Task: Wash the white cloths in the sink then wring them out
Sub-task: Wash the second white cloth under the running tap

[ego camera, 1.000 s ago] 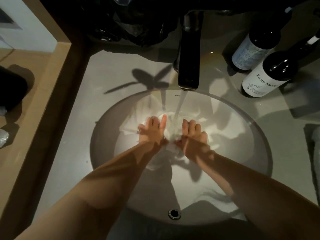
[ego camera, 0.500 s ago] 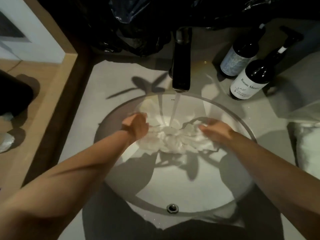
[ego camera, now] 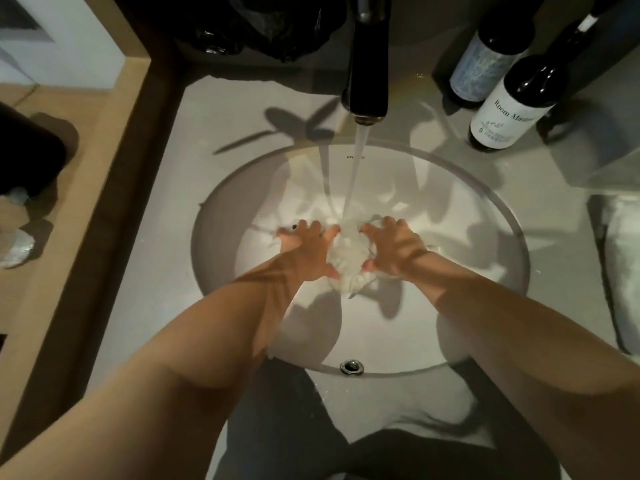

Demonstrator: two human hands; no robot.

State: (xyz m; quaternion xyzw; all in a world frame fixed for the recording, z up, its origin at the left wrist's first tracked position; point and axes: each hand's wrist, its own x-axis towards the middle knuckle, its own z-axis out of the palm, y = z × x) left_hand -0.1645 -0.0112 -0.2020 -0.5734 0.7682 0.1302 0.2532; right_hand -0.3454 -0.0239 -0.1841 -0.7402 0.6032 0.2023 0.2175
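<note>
Half a second back the hands are spread wide with the fabric stretched out between them, now they're pulled in close again, more like a full second ago. The left hand [ego camera: 308, 251] and right hand [ego camera: 394, 249] sit on either side of the white cloth [ego camera: 348, 271], which is scrunched into one wet lump between them. Both hands are grasping it, fingers curled over the top and thumbs tucked in underneath. The lump is low in the middle of the sink [ego camera: 221, 258], right where the water stream [ego camera: 356, 168] from the black faucet [ego camera: 369, 64] comes down, so it's landing on the cloth and between the fingertips. Can't tell if it's one cloth or several bunched together. The camera has also tipped a bit, so the faucet runs off the top edge now. As for the surroundings: the basin is a round white one set under a grey desk [ego camera: 156, 237], with a small metal overflow hole [ego camera: 351, 366] on the near wall. Two dark bottles stand back right, the Room Master bottle [ego camera: 512, 109] just in front of the blue-label bottle [ego camera: 485, 60]. A black plastic bag [ego camera: 270, 26] is slumped behind the faucet, a white towel [ego camera: 623, 271] lies at the right edge, and a wooden ledge [ego camera: 69, 220] runs along the left. Lighting is dim, with hard shadows everywhere.
</note>
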